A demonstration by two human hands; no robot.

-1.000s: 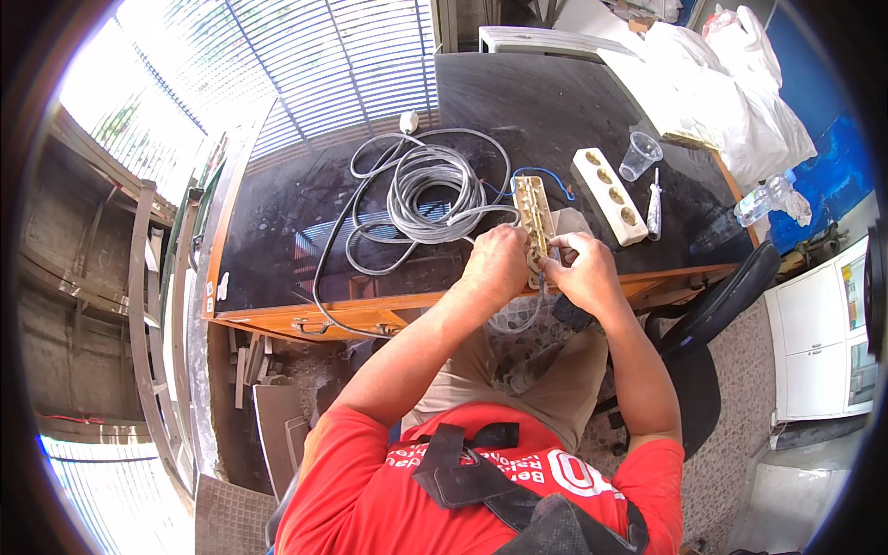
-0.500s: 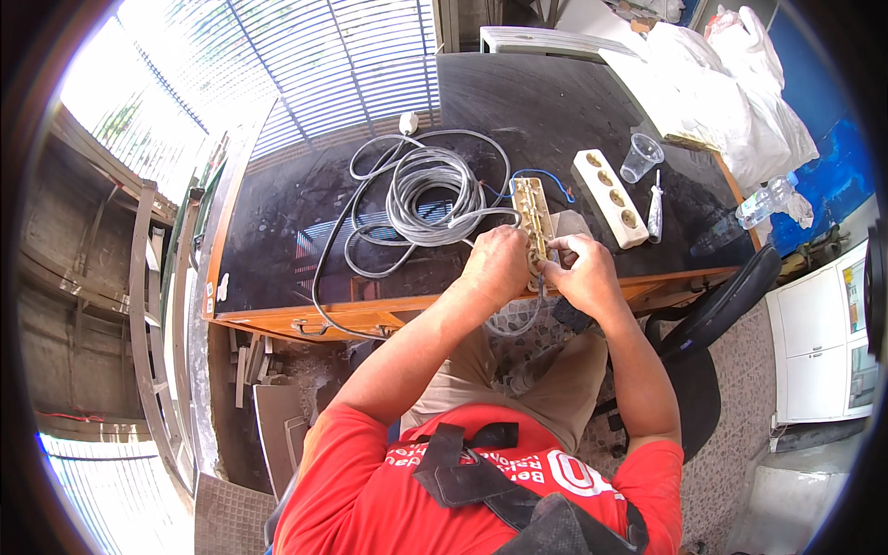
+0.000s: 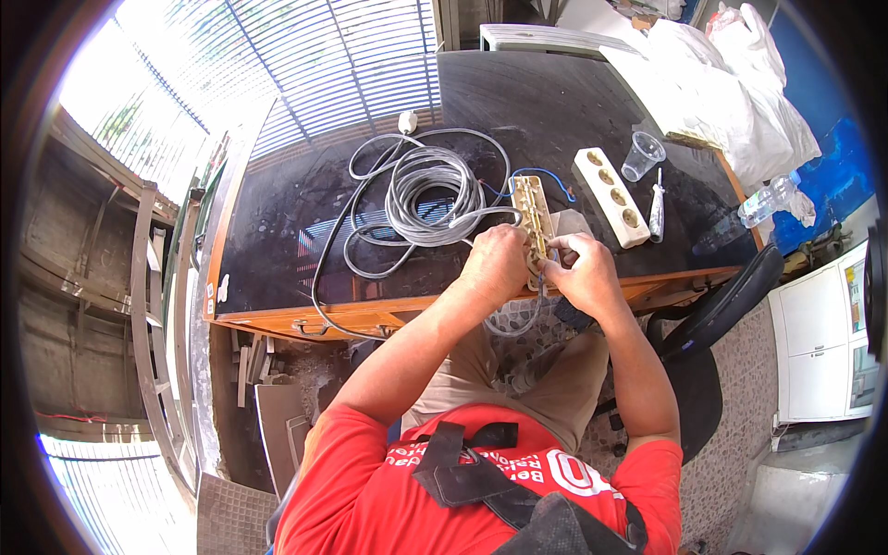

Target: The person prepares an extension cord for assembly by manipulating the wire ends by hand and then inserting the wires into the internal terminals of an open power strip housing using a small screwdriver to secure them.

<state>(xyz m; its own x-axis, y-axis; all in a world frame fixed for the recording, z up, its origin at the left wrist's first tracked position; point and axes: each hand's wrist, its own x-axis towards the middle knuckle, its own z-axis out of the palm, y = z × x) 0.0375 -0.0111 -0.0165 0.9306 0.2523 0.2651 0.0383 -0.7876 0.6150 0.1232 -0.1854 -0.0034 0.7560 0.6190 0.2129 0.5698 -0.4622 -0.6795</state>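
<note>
An opened power strip base (image 3: pixel 532 203), cream with brass contact strips inside, lies near the front edge of the desk. My left hand (image 3: pixel 498 264) is closed on the left side of its near end. From the right, my right hand (image 3: pixel 583 271) pinches at the same end, where a grey cable (image 3: pixel 527 326) comes out and loops below the desk edge; the fingers hide the exact spot. A blue wire (image 3: pixel 552 176) curves beside the far end of the base. The cream socket cover (image 3: pixel 611 198), with a row of round sockets, rests to the right.
A coil of grey cable (image 3: pixel 402 199) with a white plug (image 3: pixel 407 121) occupies the desk's left half. Right of the cover are a screwdriver (image 3: pixel 657 211) and a clear plastic cup (image 3: pixel 642 157). White bags (image 3: pixel 712 92) and a plastic bottle (image 3: pixel 768 202) sit farther right, above a black chair (image 3: pixel 712 314).
</note>
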